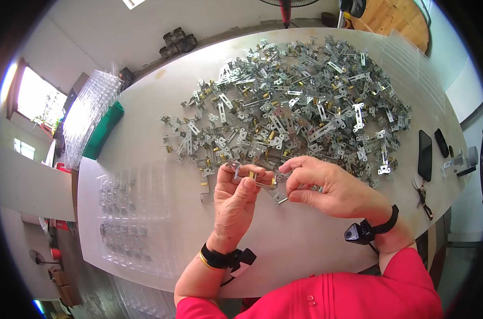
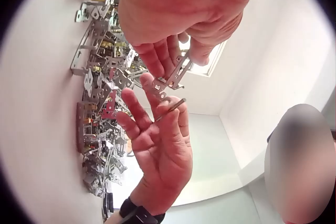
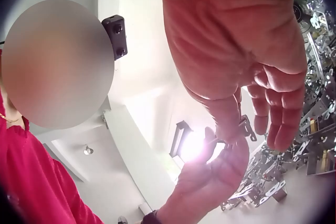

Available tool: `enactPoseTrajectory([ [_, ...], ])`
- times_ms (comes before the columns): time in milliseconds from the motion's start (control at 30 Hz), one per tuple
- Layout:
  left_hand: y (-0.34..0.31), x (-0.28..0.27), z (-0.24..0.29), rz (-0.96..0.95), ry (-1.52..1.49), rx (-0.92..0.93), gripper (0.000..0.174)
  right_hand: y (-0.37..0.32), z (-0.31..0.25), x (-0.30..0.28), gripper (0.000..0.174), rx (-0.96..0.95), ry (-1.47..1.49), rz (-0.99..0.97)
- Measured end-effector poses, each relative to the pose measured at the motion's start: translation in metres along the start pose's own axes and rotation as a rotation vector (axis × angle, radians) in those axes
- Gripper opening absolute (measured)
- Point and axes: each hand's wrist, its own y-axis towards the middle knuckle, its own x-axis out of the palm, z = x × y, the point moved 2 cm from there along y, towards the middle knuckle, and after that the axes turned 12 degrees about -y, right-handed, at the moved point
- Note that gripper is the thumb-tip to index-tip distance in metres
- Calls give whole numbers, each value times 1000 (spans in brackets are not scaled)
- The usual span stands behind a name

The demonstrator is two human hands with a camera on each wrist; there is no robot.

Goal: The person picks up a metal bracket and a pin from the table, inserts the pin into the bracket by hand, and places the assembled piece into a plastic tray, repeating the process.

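In the head view the left hand (image 1: 235, 204) holds a metal bracket with brass-coloured parts (image 1: 263, 184) between thumb and fingers. The right hand (image 1: 326, 187) is at the bracket's right end, thumb and index finger pinched together. The left wrist view shows the bracket (image 2: 180, 71) in the left hand (image 2: 184, 8), and the right hand (image 2: 163, 150) pinching a thin metal piece (image 2: 172, 109) against its lower end. From the right wrist view, a small metal end (image 3: 247, 128) shows by the right hand's (image 3: 236, 50) fingertips, close to the left hand (image 3: 215, 176).
A large pile of metal brackets (image 1: 305, 101) covers the table's far side. Clear plastic trays (image 1: 127, 212) with parts lie at the left, more trays (image 1: 92, 111) on a green bin (image 1: 103, 133). At the right are a phone (image 1: 425, 156) and pliers (image 1: 423, 199).
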Motion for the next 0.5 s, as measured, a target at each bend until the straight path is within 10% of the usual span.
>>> enactPoseTrajectory([
  [500, 1, -1, -3, -60, -173, -246, 30, 2, -3, -16, 10, -79, -25, 30],
])
